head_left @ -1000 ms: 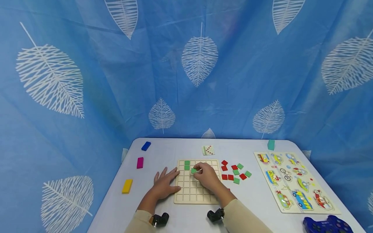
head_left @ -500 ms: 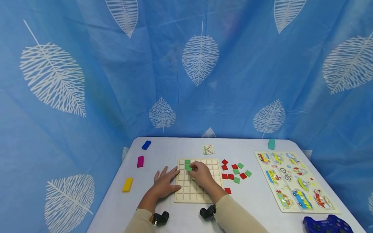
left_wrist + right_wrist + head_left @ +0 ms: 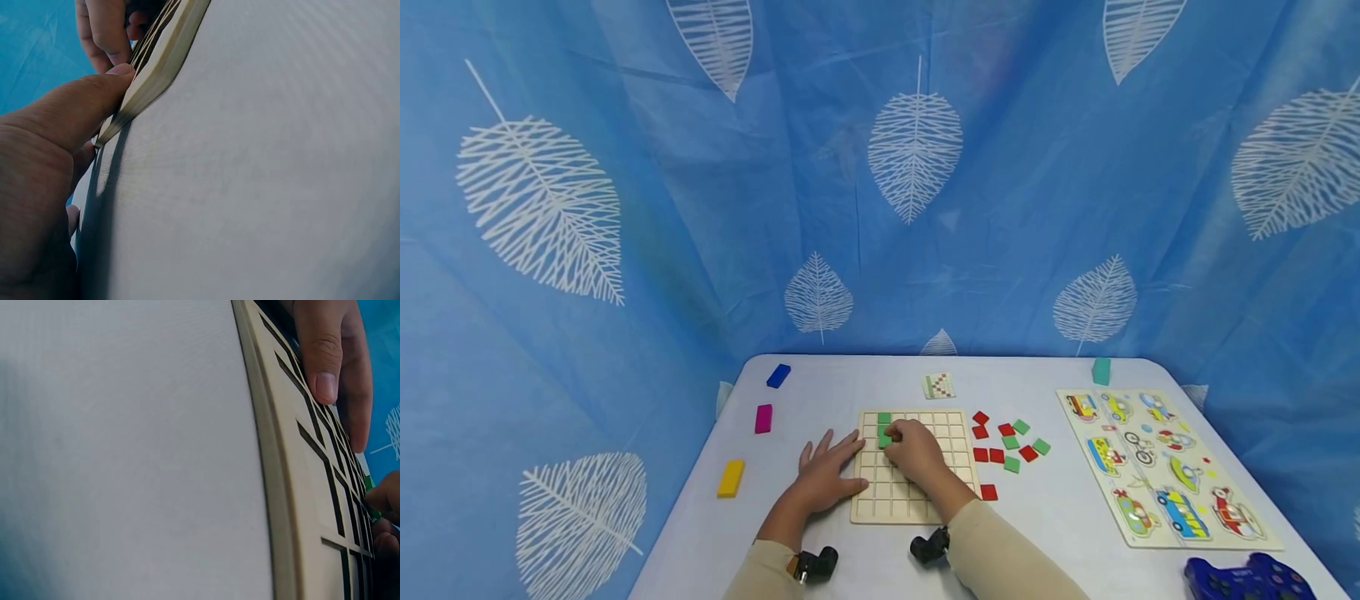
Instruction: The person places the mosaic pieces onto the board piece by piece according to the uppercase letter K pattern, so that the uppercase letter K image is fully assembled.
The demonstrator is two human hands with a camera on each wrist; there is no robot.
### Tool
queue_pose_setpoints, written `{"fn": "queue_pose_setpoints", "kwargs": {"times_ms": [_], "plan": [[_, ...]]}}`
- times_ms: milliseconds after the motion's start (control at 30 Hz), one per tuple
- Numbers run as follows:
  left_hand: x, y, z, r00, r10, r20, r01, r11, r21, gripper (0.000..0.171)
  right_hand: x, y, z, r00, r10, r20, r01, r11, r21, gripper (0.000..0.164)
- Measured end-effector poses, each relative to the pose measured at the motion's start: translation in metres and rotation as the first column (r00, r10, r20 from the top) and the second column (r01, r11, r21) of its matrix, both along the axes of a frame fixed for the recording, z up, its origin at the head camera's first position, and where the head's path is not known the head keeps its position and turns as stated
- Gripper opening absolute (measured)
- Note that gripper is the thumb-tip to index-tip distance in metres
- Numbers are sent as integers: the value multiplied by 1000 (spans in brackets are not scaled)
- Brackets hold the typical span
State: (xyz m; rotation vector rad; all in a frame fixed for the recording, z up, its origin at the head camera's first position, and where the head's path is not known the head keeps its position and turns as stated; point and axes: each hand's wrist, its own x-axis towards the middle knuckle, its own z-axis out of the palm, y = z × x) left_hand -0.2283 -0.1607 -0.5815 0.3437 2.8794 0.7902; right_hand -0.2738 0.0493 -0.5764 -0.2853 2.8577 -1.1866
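Note:
A wooden grid board (image 3: 880,510) lies flat in front of me. My left hand (image 3: 822,482) rests along its left edge with the fingers spread; in the left wrist view the thumb touches the rim of the board (image 3: 165,59). My right hand (image 3: 919,457) is over the grid, its thumb and fingertips pinching a green square tile (image 3: 885,442) in the left part of the board. That tile sits in line below two other green tiles (image 3: 883,417). The curled fingers hide part of it. Green shows by the right hand (image 3: 386,497) in the right wrist view.
Loose red tiles (image 3: 988,492) and green tiles (image 3: 1012,465) lie right of the board. A small pattern card (image 3: 938,386) is behind it. A picture puzzle board (image 3: 1165,467) and a blue game controller (image 3: 1247,577) are at the right. Yellow (image 3: 730,478), pink (image 3: 763,418) and blue blocks (image 3: 778,376) lie left.
My right hand has moved left across the grid with the green tile, which now lines up under the two other green tiles. The left hand stays on the board's edge.

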Motion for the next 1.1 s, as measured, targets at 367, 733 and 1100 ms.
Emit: {"fn": "queue_pose_setpoints", "kwargs": {"times_ms": [367,733,1100], "plan": [[0,0,0,1000,2,-11,-2,1000,-7,76,1,-5,-2,1000,-21,-20,22,998,54,26],[1,0,2,1000,-1,-3,2,1000,15,76,3,-3,-1,1000,-1,-26,3,997,72,21],[1,0,0,1000,3,-2,-3,1000,19,76,5,1,-1,999,23,-32,-21,998,54,22]]}}
